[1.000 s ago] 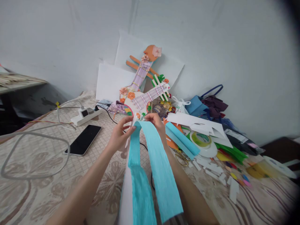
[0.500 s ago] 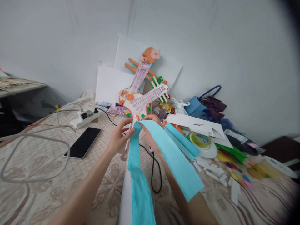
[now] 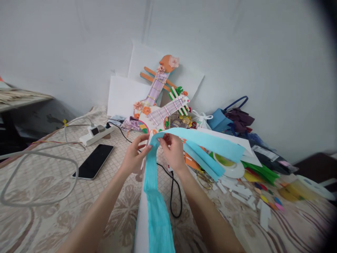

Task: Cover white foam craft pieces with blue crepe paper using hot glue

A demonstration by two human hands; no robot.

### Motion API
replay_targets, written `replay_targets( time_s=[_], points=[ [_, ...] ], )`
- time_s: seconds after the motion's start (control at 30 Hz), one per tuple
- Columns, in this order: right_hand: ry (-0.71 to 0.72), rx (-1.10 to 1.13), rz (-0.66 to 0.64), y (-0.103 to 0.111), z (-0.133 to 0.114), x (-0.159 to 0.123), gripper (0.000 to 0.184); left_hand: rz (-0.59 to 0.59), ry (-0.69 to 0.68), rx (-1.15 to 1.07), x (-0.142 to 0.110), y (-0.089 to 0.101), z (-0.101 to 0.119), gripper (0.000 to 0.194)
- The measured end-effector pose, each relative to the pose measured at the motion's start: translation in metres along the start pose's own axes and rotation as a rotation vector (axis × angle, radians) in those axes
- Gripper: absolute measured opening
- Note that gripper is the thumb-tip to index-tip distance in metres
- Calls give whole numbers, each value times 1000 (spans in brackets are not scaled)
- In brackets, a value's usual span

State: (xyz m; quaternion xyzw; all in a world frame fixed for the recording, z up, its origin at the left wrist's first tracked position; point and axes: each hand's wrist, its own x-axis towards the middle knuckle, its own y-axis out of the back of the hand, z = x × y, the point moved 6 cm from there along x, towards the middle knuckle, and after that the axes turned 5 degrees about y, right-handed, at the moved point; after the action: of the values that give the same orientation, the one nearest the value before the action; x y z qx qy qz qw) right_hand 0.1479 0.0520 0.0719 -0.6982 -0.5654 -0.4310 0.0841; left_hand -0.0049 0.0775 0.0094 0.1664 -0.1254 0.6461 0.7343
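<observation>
The blue strip (image 3: 157, 203) lies along the white board (image 3: 141, 225), its loose end arching right. The left hand (image 3: 134, 154) grips the board's far end; the right hand (image 3: 173, 153) touches the strip, whether pinching I cannot tell.

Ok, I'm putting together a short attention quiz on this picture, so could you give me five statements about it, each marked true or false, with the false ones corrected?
1. The left hand and right hand are both at the blue paper strip. True.
2. The phone has a dark screen. True.
3. The phone lies to the right of both hands. False: it lies to their left.
4. The visible end of the blue paper strip hangs straight down. False: it reaches out to the right, partly covering the tape roll.
5. Something is plugged into the white power strip. True.
</observation>
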Motion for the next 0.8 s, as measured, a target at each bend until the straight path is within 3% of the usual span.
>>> replay_targets(
  time_s=[0.47,0.8],
  points=[
    [31,21,-29,-5,10,-2,16,13,-50,43,2,4,14,53],
    [54,17,-34,-6,6,1,17,47,-140,67,12,4,28,45]
  ],
)
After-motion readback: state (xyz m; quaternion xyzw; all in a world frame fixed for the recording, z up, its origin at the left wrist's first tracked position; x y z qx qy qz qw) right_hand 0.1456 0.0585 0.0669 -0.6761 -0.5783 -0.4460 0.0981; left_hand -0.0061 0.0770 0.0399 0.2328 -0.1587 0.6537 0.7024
